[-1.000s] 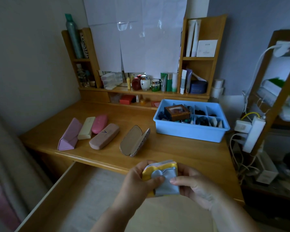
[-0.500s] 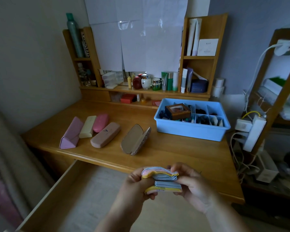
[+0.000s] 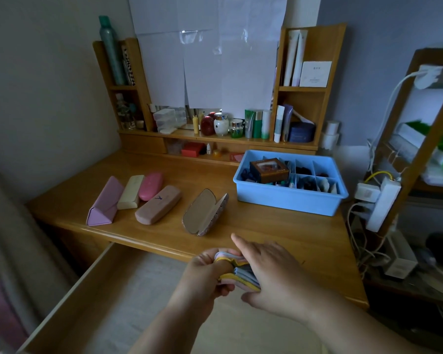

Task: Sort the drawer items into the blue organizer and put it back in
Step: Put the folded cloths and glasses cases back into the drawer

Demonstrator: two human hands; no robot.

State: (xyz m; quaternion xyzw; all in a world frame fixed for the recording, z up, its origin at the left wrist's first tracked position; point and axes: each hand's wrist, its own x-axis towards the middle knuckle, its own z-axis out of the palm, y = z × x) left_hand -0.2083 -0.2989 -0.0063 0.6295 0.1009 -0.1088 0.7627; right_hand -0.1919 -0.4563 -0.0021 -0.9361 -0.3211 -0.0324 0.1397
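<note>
Dimly lit, wooden desk (image 3: pixel 279 233) carries blue organizer (image 3: pixel 287 199) above open drawer (image 3: pixel 92 297).

Organizer (image 3: pixel 287 201) on desk (image 3: pixel 279 233), right rear, w/ a box (image 3: pixel 269 170) in its left compartment. Open glasses case (image 3: pixel 205 212) just left of it; four closed cases (image 3: pixel 136 198) further left. Open drawer (image 3: pixel 87 297) in front, below desk edge.

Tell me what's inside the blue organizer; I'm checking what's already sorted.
The blue organizer holds a brown box resting over its left compartments, plus small dark items in the divided cells. Its near wall and the box hide whatever lies lower.
</note>
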